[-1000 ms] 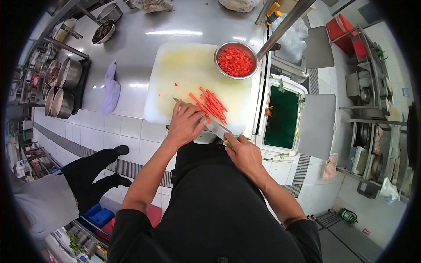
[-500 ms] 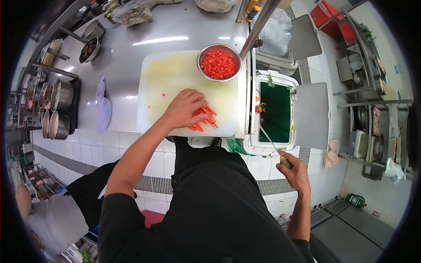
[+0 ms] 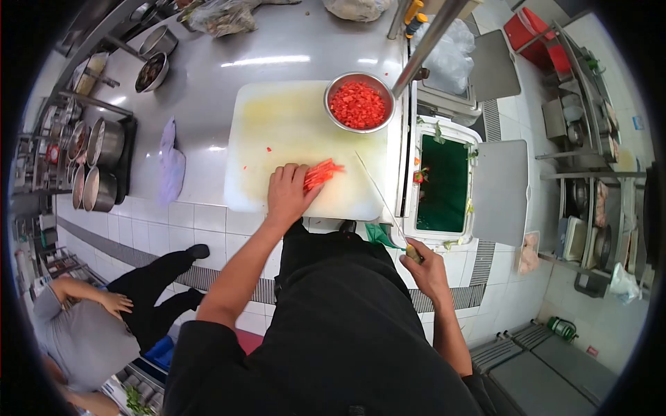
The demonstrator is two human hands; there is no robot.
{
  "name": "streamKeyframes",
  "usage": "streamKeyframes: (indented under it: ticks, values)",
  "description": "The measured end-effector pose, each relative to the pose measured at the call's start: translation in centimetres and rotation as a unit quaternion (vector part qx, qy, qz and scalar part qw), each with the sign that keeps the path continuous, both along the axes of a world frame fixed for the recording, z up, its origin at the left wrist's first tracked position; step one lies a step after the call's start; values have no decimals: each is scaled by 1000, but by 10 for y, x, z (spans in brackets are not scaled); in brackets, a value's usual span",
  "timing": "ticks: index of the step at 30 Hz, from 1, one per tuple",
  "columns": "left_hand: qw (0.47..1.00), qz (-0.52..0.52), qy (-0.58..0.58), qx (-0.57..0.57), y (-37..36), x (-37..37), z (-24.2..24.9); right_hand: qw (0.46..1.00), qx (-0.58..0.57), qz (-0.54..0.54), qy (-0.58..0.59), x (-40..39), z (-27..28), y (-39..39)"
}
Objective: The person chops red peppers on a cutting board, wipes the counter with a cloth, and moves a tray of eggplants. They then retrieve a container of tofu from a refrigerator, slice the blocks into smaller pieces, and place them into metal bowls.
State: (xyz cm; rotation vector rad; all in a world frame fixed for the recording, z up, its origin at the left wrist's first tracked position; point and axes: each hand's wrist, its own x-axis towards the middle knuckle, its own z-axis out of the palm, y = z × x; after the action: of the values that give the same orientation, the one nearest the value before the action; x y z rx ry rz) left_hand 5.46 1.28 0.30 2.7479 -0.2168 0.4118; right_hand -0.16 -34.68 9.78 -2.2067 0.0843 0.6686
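Note:
My left hand (image 3: 286, 194) rests on the white cutting board (image 3: 260, 132), its fingers curled against a gathered bundle of red pepper strips (image 3: 322, 173). My right hand (image 3: 428, 272) grips the pale yellowish handle of a long thin knife (image 3: 383, 199). The blade points up and to the left over the board's right edge, its tip apart from the strips. At the board's upper right corner stands a metal bowl (image 3: 360, 102) full of small red dice. A few red bits lie loose on the board.
Right of the counter is an open bin (image 3: 444, 184) with a dark green liner and scraps on its rim. A metal pole (image 3: 430, 45) rises beside the bowl. A purple cloth (image 3: 171, 163) and metal pots (image 3: 103, 145) lie left. Another person (image 3: 90, 333) is at lower left.
The spread strips are now gathered into a tight bundle, with my left hand at their left side. My right hand has brought the knife from over the bin to above the board's edge.

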Motion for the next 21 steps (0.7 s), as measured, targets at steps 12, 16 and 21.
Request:
streamKeyframes:
  ticks: [12, 16, 21]
  values:
    - [991, 124, 24, -40, -26, -4, 15, 989, -7, 105, -102, 37, -21, 76]
    - [989, 130, 55, -49, -19, -7, 19, 993, -8, 67, -93, 39, -16, 72]
    - [985, 164, 9, -61, 20, 3, 6, 994, -28, 76, -73, 42, -10, 67]
